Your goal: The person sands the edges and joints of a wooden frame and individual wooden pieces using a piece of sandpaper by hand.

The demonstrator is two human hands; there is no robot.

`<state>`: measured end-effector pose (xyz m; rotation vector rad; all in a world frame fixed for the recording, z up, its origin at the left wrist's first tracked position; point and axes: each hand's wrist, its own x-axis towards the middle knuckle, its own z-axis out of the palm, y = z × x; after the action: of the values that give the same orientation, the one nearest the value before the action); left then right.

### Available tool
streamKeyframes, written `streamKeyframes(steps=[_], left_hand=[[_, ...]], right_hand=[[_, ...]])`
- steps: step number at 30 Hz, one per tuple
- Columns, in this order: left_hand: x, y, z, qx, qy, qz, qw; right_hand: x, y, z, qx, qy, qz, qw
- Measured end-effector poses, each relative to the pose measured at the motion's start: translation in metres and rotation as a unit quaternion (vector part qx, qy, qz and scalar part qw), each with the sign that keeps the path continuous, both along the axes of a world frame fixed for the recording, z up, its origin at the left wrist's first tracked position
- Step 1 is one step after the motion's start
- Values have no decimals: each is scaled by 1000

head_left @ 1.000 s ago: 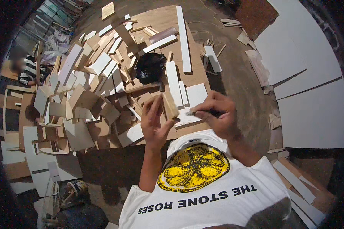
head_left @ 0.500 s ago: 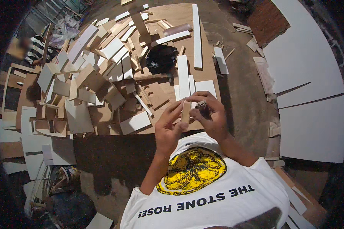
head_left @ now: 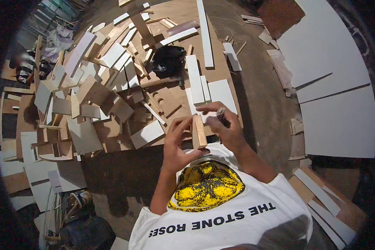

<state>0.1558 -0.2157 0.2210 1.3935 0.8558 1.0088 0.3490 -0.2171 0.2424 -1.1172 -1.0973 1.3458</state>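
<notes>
A person in a white T-shirt with a yellow round print sits at the near edge of a large brown board lying on the floor, seen from above. The left hand holds a short, pale wooden block upright in front of the chest, fingers curled up its left side and thumb under its lower end, so this grip is closed on the block. The right hand touches the block's right side and pinches a small dark cylindrical object between thumb and fingers; what that object is cannot be made out. The block sits between the two hands, just above the board's near edge. Just beyond the hands lie flat white panels and two narrow white strips pointing away. To the left, a dense heap of wood offcuts, brown and white-faced, spreads over the board's left half and spills past its left edge. Farther on, near the board's middle, rests a crumpled black bag. A long white strip runs toward the far edge. Off the board's right edge, big white sheets lie on the floor.
</notes>
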Motion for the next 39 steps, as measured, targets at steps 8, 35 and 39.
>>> streamKeyframes(steps=[8, 35, 39], left_hand=[[-19, 8, 11, 11, -5, -32, 999], [-100, -34, 17, 211, 92, 44, 972], [-104, -45, 11, 211, 108, 36, 971]], right_hand=[[5, -9, 20, -19, -43, 16, 999], [-90, -41, 50, 211, -286, 8, 935], [-90, -24, 36, 213, -312, -36, 925]])
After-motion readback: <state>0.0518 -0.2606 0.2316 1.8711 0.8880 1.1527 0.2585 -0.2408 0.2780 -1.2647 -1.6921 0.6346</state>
